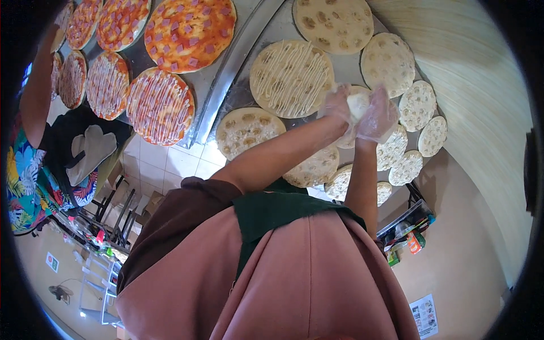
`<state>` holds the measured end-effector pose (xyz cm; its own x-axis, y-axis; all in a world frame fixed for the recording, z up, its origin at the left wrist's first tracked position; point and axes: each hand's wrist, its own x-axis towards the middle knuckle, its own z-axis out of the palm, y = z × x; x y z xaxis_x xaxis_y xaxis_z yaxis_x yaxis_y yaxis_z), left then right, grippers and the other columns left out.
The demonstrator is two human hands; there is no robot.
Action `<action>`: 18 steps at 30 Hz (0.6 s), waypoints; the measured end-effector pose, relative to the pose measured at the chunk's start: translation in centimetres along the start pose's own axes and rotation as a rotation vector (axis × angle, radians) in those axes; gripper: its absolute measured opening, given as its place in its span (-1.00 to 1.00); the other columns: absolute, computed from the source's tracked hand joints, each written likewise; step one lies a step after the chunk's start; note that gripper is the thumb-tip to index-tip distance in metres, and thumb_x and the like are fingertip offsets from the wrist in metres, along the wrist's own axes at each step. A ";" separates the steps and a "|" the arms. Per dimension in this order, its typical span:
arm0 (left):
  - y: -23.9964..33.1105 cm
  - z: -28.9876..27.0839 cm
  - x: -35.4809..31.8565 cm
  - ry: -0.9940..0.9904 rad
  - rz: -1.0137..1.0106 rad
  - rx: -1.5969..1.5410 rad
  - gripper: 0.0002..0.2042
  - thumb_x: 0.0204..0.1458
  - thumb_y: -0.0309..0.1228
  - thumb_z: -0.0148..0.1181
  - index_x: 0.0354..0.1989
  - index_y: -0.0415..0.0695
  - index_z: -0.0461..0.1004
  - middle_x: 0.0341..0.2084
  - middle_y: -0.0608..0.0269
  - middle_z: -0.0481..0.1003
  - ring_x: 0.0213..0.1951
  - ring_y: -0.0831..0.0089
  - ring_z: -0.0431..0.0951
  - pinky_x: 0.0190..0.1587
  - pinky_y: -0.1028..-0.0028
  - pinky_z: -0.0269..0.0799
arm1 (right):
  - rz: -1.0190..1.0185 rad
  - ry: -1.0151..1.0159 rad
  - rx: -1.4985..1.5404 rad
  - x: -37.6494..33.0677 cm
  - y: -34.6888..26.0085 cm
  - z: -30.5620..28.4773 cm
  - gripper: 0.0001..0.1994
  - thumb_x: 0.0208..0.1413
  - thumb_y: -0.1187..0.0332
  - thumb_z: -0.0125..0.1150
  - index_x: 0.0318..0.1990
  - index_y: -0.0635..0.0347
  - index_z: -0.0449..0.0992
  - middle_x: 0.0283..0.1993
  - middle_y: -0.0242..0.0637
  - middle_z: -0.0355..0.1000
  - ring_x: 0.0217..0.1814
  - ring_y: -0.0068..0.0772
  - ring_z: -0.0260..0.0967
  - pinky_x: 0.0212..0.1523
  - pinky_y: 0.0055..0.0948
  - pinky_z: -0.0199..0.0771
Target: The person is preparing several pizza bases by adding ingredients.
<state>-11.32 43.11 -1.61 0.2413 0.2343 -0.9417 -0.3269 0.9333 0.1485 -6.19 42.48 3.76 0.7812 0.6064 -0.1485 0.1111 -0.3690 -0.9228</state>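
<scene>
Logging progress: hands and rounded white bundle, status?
Left hand, right hand: gloved in clear plastic, both holding rounded white bundle. Pale round crusts spread below.

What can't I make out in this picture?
In the head view:
White rounded object: partly hidden by clear-gloved left hand and right hand.
Pale round base: partly behind left forearm.
Red pizza with pink cubes: cut by upper edge.
White wall poster: print too small.

A broad dusty-pink cloth is worn in front, a thin seam running down it. Past the cloth's far edge shows a dark green garment; left of the cloth, a dark brown sleeve. Clear plastic gloves cover the left hand and right hand.
</scene>
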 end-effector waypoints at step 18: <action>-5.9 -3.7 0.0 0.011 -0.029 -0.069 -0.75 0.05 -0.30 -0.11 -0.21 -0.16 0.42 -0.34 0.10 0.47 -0.31 0.28 0.49 -0.30 0.31 0.41 | -0.100 0.000 -0.215 -3.8 1.7 -2.7 -0.86 0.04 0.41 0.13 -0.42 0.33 0.49 -0.59 -0.48 0.23 -0.57 -0.64 0.15 -0.53 -0.59 0.20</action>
<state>-12.75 36.63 -3.55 0.2416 0.2038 -0.9487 -0.3817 0.9188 0.1001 -7.35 37.64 3.68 0.7598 0.6474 -0.0597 0.3165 -0.4486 -0.8358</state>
